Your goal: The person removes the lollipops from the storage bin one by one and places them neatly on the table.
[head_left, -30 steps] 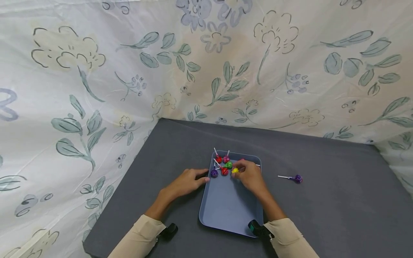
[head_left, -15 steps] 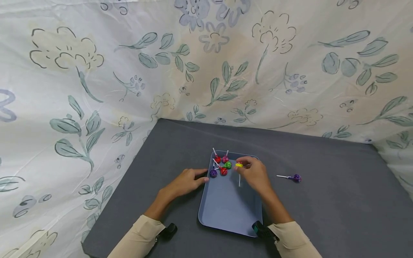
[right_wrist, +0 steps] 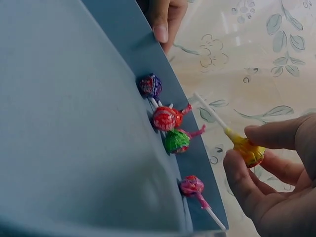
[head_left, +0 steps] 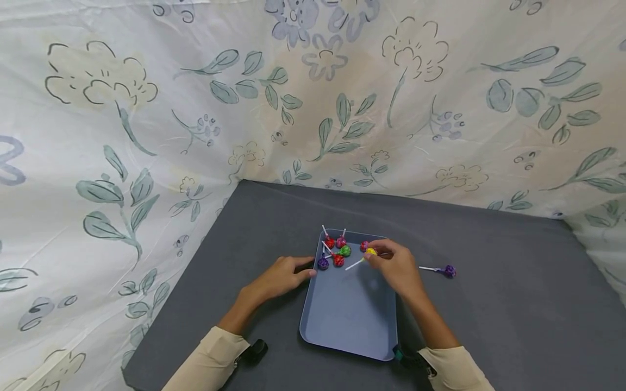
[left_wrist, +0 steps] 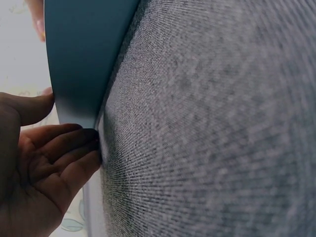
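Note:
Pinched by its wrapped ball in my right hand (head_left: 397,269) is a yellow lollipop (right_wrist: 249,152), its white stick pointing left, held above the tray (head_left: 347,320). My left hand (head_left: 281,278) rests at the tray's left side, thumb at the rim and fairly straight fingers against the outer wall. Several lollipops lie at the tray's far end: a purple one (head_left: 323,264), a red one (head_left: 338,261), a green one (head_left: 345,251), another red one (head_left: 330,242), a pink one (head_left: 341,242). A second pink lollipop (right_wrist: 191,185) lies near the right hand's fingertips.
A purple lollipop (head_left: 449,271) lies on the dark grey tabletop (head_left: 513,304), right of the tray. Floral fabric (head_left: 313,98) hangs behind and to the left of the table.
The right hand has lifted the yellow lollipop from the group and moved it right; its stick swung from pointing down to pointing left. The left hand stays at the tray.

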